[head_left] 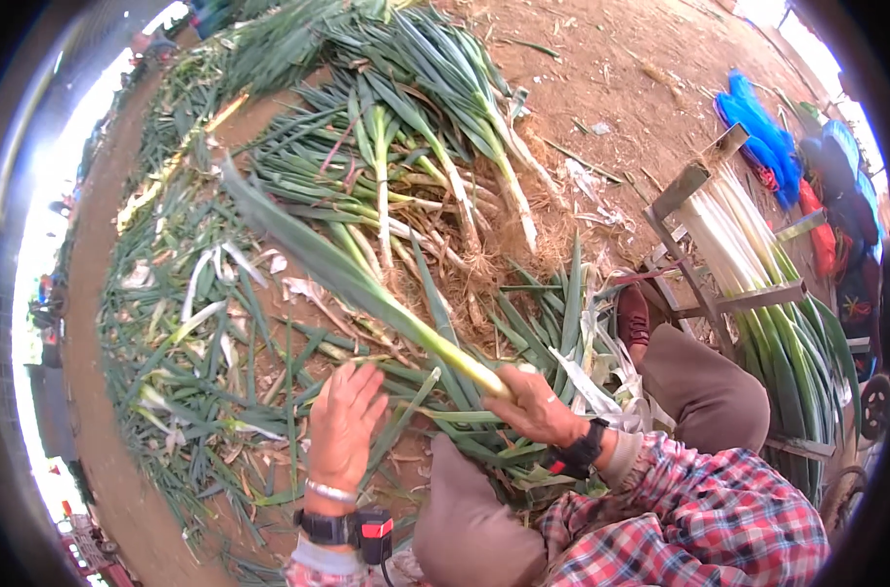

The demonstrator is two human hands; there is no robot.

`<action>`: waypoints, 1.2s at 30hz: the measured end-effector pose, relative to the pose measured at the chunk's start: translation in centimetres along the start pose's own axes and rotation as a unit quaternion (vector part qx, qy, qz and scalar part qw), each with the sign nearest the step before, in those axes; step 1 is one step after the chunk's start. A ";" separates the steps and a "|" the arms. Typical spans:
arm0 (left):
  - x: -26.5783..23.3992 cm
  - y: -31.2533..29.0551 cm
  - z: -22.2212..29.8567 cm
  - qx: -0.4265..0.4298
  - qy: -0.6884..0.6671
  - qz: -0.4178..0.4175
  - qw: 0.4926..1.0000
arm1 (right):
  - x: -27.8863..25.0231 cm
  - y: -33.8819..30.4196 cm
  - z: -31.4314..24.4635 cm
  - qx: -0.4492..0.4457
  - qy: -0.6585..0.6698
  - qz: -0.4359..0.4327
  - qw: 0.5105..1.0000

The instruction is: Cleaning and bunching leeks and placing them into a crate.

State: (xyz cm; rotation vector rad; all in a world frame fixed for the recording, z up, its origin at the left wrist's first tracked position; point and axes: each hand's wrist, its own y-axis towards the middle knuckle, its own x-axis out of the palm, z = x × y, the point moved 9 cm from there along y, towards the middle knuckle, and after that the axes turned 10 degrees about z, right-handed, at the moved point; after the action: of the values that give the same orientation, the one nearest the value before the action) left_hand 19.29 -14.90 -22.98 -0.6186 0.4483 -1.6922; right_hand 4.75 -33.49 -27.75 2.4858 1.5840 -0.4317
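Right hand: the bare right hand (538,409), fingers closed firmly around the pale base of the leek.
Held leek: a long leek with a whitish base and broad green leaves (386,308), aloft on the near side of the pile.
Long axis: diagonal, base toward the person's right, leaf tips away and to the left, across the view of the pile's left part.
Left hand: the bare left hand (347,421), fingers extended, grasping nothing, near the leek but apart from it.
Left wrist: a black strap-on device with a red face (375,533); any lettering too small to read.
Pile (landmark): green leeks with brown fibrous roots (382,186), on reddish-brown soil (601,78).
Left of pile: scattered green leaf trimmings (171,382).
Right of pile: a grey-brown angular frame (763,296) cradling cleaned white-stalked leeks (734,235); beyond, bright blue crumpled material (773,147).
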 end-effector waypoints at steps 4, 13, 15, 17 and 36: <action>3.7 -3.9 3.5 0.028 -0.133 -0.087 0.987 | 0.4 -4.8 -5.7 0.057 0.175 -0.172 0.968; 5.0 -20.0 10.3 0.274 -0.114 -0.066 0.953 | -1.2 -5.6 -21.9 -0.096 0.315 -0.175 0.928; 4.7 -22.0 11.0 0.296 -0.135 -0.074 0.943 | -2.6 -7.1 -24.8 -0.171 0.256 -0.122 0.944; 5.7 -24.2 11.0 0.313 -0.139 -0.065 0.937 | -3.8 -8.3 -25.9 -0.202 0.215 -0.072 0.953; 0.5 -26.2 5.0 0.280 -0.206 0.027 0.937 | -2.5 -17.1 -27.5 -0.316 0.137 -0.115 0.932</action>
State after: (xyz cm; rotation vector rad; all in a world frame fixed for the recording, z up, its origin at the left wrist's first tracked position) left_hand 2.09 -9.81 -3.20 -0.5068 -0.3101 -1.4877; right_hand -7.45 -20.47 -0.63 1.9295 1.7601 0.3744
